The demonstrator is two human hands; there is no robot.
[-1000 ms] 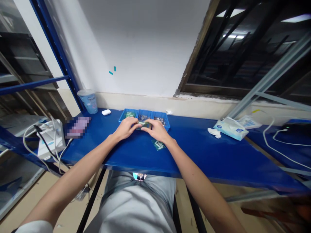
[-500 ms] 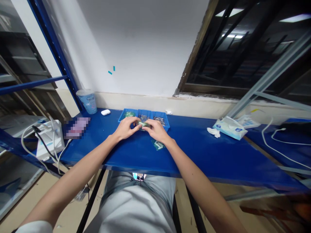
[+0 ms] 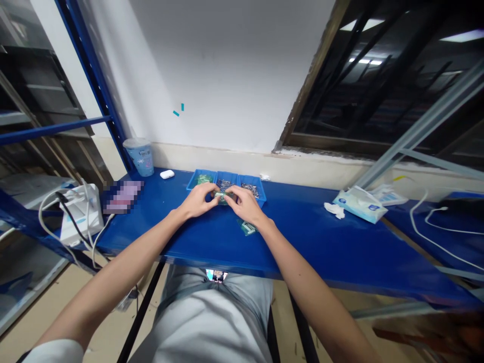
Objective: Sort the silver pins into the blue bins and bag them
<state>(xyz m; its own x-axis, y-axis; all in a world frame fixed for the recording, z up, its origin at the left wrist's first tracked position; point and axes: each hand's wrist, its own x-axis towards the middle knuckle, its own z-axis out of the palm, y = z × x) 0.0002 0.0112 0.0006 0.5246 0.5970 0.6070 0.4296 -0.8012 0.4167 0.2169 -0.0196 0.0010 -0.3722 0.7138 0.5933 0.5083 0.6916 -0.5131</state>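
So here's where I'm at: both hands are up at the front edge of the blue parts trays (image 3: 226, 177), pinching one small green circuit board (image 3: 221, 195) between them. My left hand (image 3: 199, 198) has its fingers curled closed on the board's left end, my right hand (image 3: 245, 203) is closed on the right end, and the board sits just above the table (image 3: 302, 237), right in front of the middle tray. Honestly it's too tiny in view to tell whether anything is already fitted into it.

Looks to me like I'm mid-way through working on the board itself, not picking or putting down. A second little green board (image 3: 247, 227) is lying flat on the table just under my right wrist, apart from the one I'm holding. The middle and right trays hold what look like small metal pins or screws, the left one has green bits.

Next bit probably needs one hand to keep the board steady while the other frees up for a tray part. Fiddly stuff, small pieces, easy to fumble.

Off to the side: cup (image 3: 139, 156), white earbud case (image 3: 167, 174), tissue pack (image 3: 358, 203).
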